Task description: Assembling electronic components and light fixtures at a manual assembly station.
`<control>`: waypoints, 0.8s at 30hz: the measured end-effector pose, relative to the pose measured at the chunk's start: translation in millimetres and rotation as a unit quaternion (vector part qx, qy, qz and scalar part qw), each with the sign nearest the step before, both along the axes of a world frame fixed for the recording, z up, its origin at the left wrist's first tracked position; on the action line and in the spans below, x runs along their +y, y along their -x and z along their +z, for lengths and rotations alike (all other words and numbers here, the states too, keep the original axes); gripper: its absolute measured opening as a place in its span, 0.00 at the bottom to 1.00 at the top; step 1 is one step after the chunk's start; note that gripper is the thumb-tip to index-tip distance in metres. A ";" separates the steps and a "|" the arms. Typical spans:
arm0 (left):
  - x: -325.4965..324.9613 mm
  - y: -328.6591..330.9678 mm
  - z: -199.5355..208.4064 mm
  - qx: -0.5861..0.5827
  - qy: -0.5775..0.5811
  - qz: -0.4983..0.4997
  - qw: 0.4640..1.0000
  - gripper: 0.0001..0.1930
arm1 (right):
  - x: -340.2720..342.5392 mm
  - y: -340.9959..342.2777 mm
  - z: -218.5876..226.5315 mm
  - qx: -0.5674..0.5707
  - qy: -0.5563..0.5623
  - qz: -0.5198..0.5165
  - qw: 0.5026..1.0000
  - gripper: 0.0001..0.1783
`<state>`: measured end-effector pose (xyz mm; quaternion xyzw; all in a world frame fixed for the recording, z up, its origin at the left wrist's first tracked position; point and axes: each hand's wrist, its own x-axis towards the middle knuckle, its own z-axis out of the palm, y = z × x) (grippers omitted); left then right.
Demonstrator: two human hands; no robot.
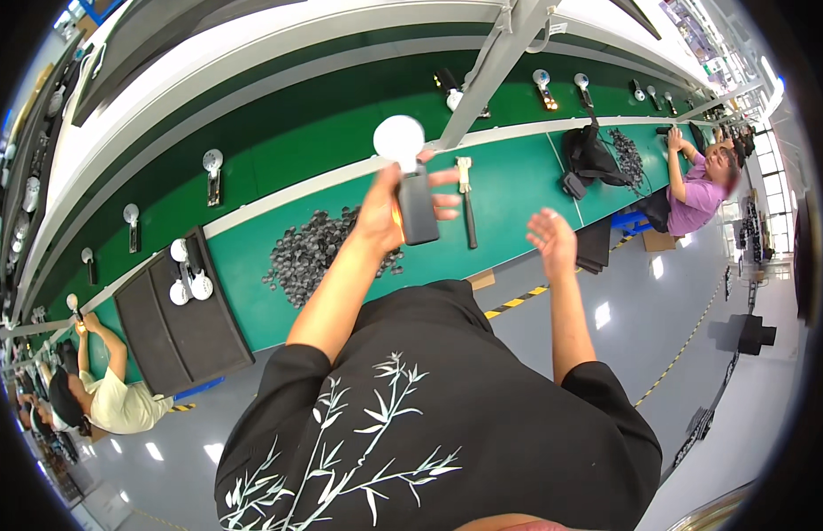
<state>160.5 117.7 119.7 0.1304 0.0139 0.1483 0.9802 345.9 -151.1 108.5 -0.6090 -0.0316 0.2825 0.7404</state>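
My left hand (389, 208) is wrapped round a device with a black block-shaped body (419, 209) and a round white head (399, 139). The device is held upright above the green table (509, 190), head up, and an orange glow shows along its side by my palm. My right hand (553, 241) is raised in the air to the right, palm up, fingers loosely apart, with nothing in it. On the table between my hands lies a hammer (470, 208) with a pale head and a dark handle. A heap of small black parts (310, 257) lies beside my left forearm.
Left stands a dark tray (177, 332) with several white-headed devices (191, 274). More such devices (213, 177) stand on the green strip behind. A slanting metal post (491, 75) rises ahead. Rightward are a black bag (593, 155), another parts heap (626, 157) and a person (695, 190); another person (119, 403) works at left.
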 end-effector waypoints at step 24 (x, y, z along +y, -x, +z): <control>-15.4 94.5 43.7 0.252 -0.696 0.328 0.587 0.18 | 125.5 149.9 -7.4 0.231 -0.059 0.310 0.920 0.15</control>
